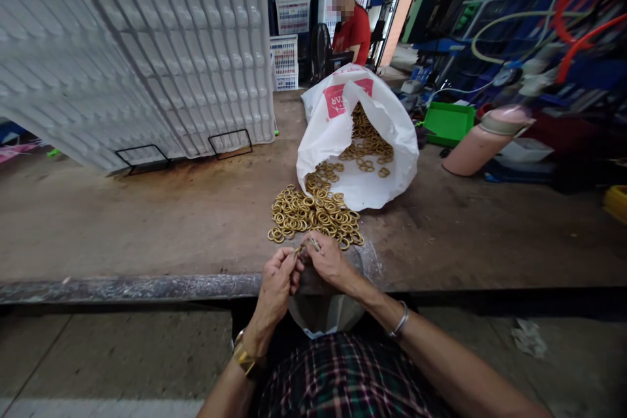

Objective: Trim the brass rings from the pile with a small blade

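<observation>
My left hand point(279, 277) is closed in a pinch on a small brass-coloured ring point(298, 250) at the table's front edge. Close against it, my right hand point(329, 260) is closed round a small silvery piece point(315, 245), whose kind I cannot make out because the fingers cover most of it. Just beyond both hands lies a heap of brass-coloured rings point(313, 212). The heap runs back into the mouth of a white plastic sack point(323, 144), which lies on its side with more rings inside.
Tall stacked white ribbed trays point(196, 46) lean on black wire stands point(230, 144) at the left. A pink bottle point(470, 144) and a green bin point(448, 123) stand at the right of the wooden table point(147, 228). Behind the sack sits a person in red point(355, 32).
</observation>
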Tool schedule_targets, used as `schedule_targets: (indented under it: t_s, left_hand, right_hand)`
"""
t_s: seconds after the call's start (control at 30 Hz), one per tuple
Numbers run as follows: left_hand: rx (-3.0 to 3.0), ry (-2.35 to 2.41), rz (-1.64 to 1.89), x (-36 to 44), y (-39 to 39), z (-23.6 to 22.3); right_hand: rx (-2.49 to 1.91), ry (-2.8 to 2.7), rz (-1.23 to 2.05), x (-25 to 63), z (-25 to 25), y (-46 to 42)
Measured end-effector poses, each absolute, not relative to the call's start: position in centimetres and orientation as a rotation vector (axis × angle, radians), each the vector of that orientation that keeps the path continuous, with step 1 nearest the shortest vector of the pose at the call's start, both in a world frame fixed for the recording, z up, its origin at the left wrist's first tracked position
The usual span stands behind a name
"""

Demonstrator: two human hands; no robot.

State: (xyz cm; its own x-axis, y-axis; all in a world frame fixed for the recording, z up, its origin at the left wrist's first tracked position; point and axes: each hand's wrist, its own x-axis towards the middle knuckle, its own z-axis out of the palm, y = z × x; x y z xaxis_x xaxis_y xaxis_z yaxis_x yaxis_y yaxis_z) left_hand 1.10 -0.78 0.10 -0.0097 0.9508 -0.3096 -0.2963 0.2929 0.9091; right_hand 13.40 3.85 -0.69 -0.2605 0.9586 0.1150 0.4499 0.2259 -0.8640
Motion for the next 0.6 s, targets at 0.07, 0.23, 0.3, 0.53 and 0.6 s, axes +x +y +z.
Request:
schedule_targets:
  t_s: [0.07, 0.23, 0.3, 0.53, 0.6]
  left_hand:
    - [0.731, 1.155, 1.164, 1.1, -0.8, 0.1]
    - [0.773, 1.167, 1.201, 1.1, -1.0, 0.0]
    - [0.792, 1.204, 1.201, 1.1, -1.1, -0.3]
    - [0.811, 1.3, 1.222, 1.1, -1.7, -0.1]
    - [0.81, 1.281, 1.205, 1.1, -2.2, 0.6]
  right_hand:
    - [-1.352, -1.986, 0.82, 13.6, -0.9, 3.6]
    - [-1.39, -2.34, 0.621, 13.7, -1.0, 2.8]
    - [-1.448, -2.394, 0.571, 13.4, -0.6, 2.6]
    - [-1.689, -2.477, 0.438, 12.5, 0.4, 2.7]
    - [-1.725, -2.443, 0.405, 12.8, 0.1, 3.3]
